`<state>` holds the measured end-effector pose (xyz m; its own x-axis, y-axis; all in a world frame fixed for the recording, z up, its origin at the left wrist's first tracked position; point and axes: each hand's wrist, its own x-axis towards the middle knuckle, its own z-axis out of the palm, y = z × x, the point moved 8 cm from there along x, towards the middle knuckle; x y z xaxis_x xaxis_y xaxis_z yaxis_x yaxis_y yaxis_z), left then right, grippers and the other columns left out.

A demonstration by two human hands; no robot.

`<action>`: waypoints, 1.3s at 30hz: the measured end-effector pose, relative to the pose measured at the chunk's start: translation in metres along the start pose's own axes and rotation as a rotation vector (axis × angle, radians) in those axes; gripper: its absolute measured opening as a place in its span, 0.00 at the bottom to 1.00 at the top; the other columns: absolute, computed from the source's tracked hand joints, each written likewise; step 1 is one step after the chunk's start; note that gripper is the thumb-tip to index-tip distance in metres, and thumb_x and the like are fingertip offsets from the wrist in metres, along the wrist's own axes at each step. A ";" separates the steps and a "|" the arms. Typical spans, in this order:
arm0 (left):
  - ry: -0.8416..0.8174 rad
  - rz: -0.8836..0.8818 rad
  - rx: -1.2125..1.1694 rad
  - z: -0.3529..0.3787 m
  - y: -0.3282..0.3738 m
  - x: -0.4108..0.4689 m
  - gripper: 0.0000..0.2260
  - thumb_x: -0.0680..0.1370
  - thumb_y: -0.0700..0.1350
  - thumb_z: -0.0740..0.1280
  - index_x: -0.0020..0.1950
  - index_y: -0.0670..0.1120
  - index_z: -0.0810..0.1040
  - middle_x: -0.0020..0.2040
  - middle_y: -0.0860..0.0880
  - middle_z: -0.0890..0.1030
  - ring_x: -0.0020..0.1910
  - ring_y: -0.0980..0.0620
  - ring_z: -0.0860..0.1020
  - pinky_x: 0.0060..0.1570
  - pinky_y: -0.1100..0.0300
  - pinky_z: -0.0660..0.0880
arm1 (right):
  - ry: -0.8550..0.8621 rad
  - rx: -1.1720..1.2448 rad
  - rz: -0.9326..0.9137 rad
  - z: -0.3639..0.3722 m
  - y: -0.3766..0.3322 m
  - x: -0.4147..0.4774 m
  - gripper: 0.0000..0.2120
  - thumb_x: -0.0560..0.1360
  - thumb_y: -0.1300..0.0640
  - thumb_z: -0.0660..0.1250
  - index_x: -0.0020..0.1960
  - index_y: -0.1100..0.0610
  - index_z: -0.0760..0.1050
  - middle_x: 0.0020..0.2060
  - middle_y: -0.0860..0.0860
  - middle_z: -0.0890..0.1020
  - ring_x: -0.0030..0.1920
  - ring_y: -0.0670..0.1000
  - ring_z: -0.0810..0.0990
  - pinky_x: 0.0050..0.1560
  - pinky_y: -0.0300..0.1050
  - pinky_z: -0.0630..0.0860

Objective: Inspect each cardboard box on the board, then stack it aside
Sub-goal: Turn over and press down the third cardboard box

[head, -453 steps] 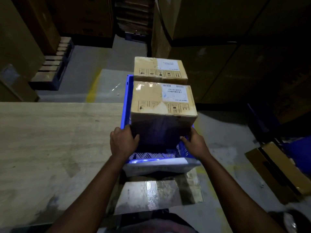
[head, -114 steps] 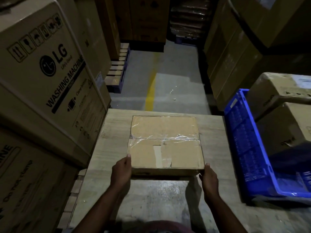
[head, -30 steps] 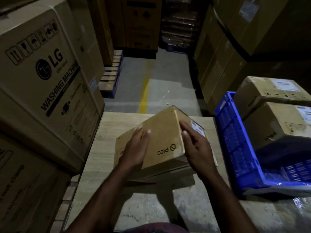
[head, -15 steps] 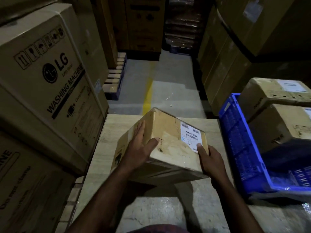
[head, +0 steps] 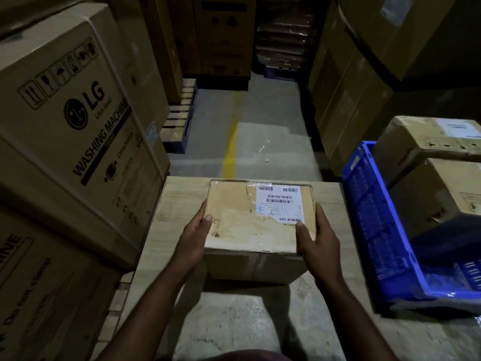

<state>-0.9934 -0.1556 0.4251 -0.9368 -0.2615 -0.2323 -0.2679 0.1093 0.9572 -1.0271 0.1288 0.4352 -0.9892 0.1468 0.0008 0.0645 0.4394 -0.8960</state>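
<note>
Over the desk [head: 182,204], the box [head: 247,230] has been turned level, label [head: 279,204] up, left hand [head: 194,241] and right hand [head: 317,243] each gripping a side, so inspection looks nearly done

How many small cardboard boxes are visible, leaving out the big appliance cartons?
3. The barcode-labelled box is gripped by left hand and right hand over the wooden board; the near box and far box sit in the blue crate, right. More may be hidden.

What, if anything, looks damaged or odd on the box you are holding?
On the cardboard box, the white label looks torn along its lower left edge; a pale, wrinkled patch beside it suggests peeled tape or scuffing.
</note>
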 end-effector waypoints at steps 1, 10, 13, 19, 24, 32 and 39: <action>-0.002 0.023 0.012 0.001 0.001 0.001 0.18 0.85 0.44 0.56 0.75 0.57 0.64 0.69 0.52 0.76 0.67 0.55 0.75 0.70 0.54 0.69 | 0.014 0.036 0.005 0.000 0.001 0.000 0.31 0.78 0.49 0.67 0.79 0.51 0.63 0.64 0.37 0.73 0.62 0.38 0.73 0.61 0.31 0.69; -0.103 0.273 0.275 0.003 0.016 0.005 0.20 0.86 0.41 0.55 0.76 0.58 0.63 0.73 0.66 0.64 0.73 0.73 0.58 0.70 0.75 0.55 | -0.005 0.120 0.031 0.000 0.002 0.005 0.28 0.81 0.56 0.67 0.79 0.49 0.62 0.64 0.35 0.73 0.56 0.25 0.73 0.57 0.26 0.69; -0.094 0.319 0.340 0.002 0.019 0.004 0.19 0.85 0.40 0.56 0.74 0.57 0.67 0.67 0.70 0.65 0.66 0.83 0.57 0.63 0.82 0.56 | -0.004 0.112 0.006 -0.002 0.000 0.004 0.28 0.81 0.56 0.67 0.79 0.50 0.63 0.68 0.40 0.73 0.64 0.38 0.74 0.66 0.40 0.71; -0.094 0.313 0.316 0.004 0.010 0.002 0.20 0.85 0.41 0.56 0.74 0.61 0.65 0.69 0.70 0.64 0.75 0.66 0.56 0.66 0.80 0.55 | 0.008 0.034 -0.060 -0.018 -0.031 -0.001 0.28 0.80 0.61 0.66 0.79 0.54 0.63 0.64 0.39 0.72 0.65 0.40 0.71 0.61 0.32 0.66; -0.017 0.294 0.385 0.006 -0.005 -0.005 0.21 0.83 0.46 0.54 0.76 0.57 0.64 0.75 0.54 0.67 0.74 0.61 0.64 0.67 0.73 0.61 | -0.024 -0.148 -0.200 -0.017 -0.075 -0.012 0.29 0.78 0.54 0.62 0.79 0.53 0.62 0.68 0.46 0.76 0.66 0.45 0.75 0.66 0.38 0.71; -0.131 0.381 0.483 0.043 0.055 -0.033 0.28 0.79 0.64 0.49 0.78 0.60 0.49 0.82 0.55 0.46 0.80 0.59 0.43 0.79 0.55 0.44 | -0.265 -0.062 -0.284 0.054 -0.079 -0.049 0.28 0.80 0.36 0.46 0.79 0.41 0.55 0.79 0.38 0.57 0.79 0.37 0.51 0.80 0.50 0.49; 0.035 0.541 0.705 0.023 0.076 -0.038 0.29 0.79 0.57 0.55 0.80 0.54 0.57 0.82 0.52 0.46 0.79 0.56 0.47 0.75 0.55 0.56 | -0.310 -0.276 -0.164 0.058 0.003 -0.027 0.28 0.78 0.32 0.42 0.77 0.34 0.48 0.81 0.42 0.50 0.80 0.42 0.45 0.80 0.51 0.45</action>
<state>-0.9828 -0.1156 0.5028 -0.9709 -0.0306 0.2375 0.1227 0.7882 0.6030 -1.0077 0.0745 0.4064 -0.9793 -0.1988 -0.0379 -0.1054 0.6608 -0.7432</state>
